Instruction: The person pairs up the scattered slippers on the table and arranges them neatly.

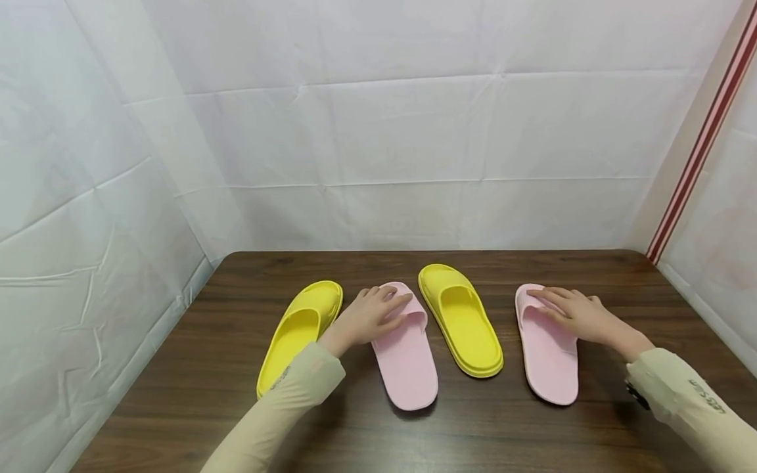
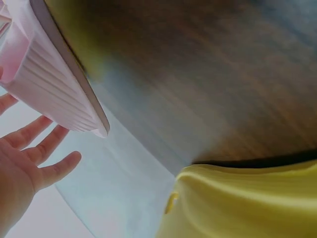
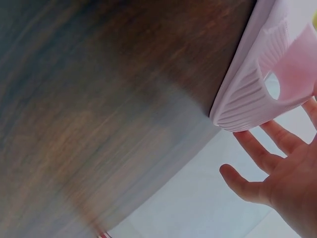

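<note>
Two pink slippers and two yellow slippers are spread across a dark wooden table, toes toward the far edge. My left hand (image 1: 369, 315) reaches over the toe of the left pink slipper (image 1: 408, 374), fingers spread on its upper. In the left wrist view, the fingertips touch the ribbed side of that pink slipper (image 2: 54, 84). Over the right pink slipper (image 1: 551, 368), my right hand (image 1: 576, 314) rests its extended fingers near the toe opening. The right wrist view has spread fingertips against the ribbed upper of this pink slipper (image 3: 242, 104), the little finger held away.
A yellow slipper (image 1: 290, 341) lies left of my left hand, partly behind the forearm. Another yellow slipper (image 1: 473, 328) sits between the pink ones. White sheeting (image 1: 402, 131) hangs behind the wooden table (image 1: 473, 433) and along both sides.
</note>
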The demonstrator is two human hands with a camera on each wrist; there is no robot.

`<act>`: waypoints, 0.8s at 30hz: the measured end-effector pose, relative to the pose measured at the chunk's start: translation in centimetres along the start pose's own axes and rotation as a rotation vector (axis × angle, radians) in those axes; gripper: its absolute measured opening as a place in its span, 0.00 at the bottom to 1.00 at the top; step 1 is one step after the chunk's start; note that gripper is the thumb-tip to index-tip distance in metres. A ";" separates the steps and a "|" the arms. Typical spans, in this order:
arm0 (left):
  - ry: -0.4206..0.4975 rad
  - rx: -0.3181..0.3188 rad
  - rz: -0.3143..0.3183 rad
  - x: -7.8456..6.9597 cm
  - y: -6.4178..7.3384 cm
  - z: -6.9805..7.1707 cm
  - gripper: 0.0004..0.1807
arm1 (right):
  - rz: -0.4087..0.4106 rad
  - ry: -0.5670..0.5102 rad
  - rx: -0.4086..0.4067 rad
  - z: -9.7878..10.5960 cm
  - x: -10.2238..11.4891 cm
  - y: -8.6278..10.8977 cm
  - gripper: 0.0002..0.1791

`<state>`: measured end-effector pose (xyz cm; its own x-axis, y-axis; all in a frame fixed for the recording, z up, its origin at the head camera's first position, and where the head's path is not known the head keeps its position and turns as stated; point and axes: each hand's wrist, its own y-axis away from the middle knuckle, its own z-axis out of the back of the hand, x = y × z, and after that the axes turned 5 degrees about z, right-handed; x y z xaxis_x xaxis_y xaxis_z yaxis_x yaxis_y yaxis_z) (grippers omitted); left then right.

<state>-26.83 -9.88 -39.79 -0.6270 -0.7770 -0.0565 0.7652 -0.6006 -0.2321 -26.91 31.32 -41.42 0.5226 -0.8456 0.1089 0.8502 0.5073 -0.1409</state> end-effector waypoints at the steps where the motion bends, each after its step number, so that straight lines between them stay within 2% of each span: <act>1: 0.002 -0.006 -0.001 -0.1 -0.1 0.2 0.22 | -0.001 -0.004 0.002 0.0 0.0 0.1 0.23; 6: 0.037 -0.051 -0.024 -0.9 -0.5 0.8 0.23 | -0.003 -0.019 0.003 0.4 0.1 0.6 0.22; 14: 0.013 -0.144 -0.100 -2.1 -1.1 1.0 0.23 | 0.010 -0.022 0.027 0.9 0.2 1.1 0.23; 18: 0.009 -0.190 -0.122 -2.7 -1.4 1.2 0.22 | 0.023 -0.019 0.009 0.9 0.2 1.4 0.22; 24: -0.014 -0.203 -0.139 -3.8 -1.9 1.3 0.23 | 0.018 -0.016 -0.007 0.8 0.3 2.0 0.21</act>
<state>-25.78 -6.04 -37.89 -0.7209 -0.6931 0.0022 0.6259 -0.6523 -0.4275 -25.02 32.23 -40.88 0.5391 -0.8333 0.1220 0.8400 0.5214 -0.1502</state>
